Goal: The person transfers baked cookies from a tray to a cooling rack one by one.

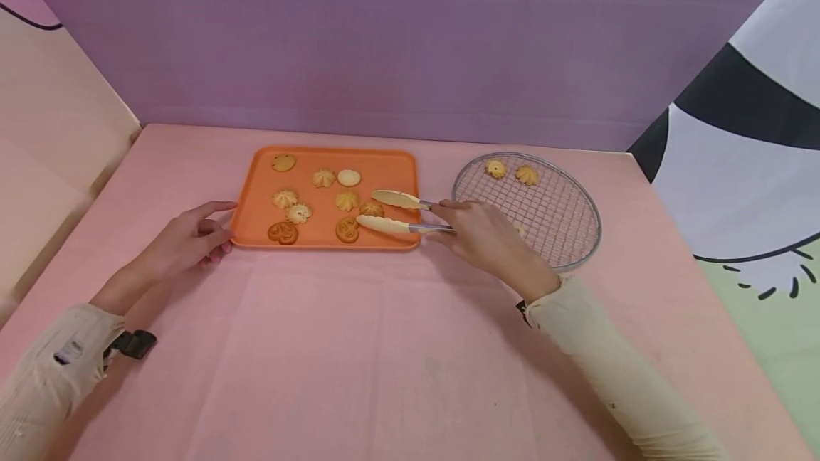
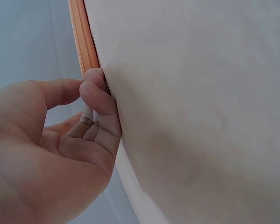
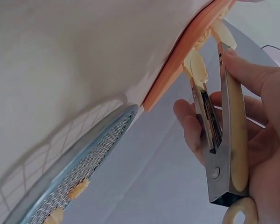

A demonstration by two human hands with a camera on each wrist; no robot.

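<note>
- The left hand is at the near left corner of the orange tray, index finger stretched to the left edge and thumb at the corner; I cannot tell whether its grip pinches the rim.
- The tray lies flat on the pink surface, left of the wire rack and apart from it.
- Along the tray's left part sit a flat round cookie at the far side, two fluted cookies touching or nearly so, and a pretzel-shaped cookie by the near rim.
- Farther right are another fluted cookie, a pale round cookie, a ridged cookie and a second pretzel-shaped one.
- The tongs reach over the tray's right edge, tips spread, with a browner cookie between them.
- The right hand grips the tongs, thumb along one arm and fingers on the other.
- Rightmost, the wire rack bears two cookies at its far side; something pale beside the right hand is mostly hidden.
</note>
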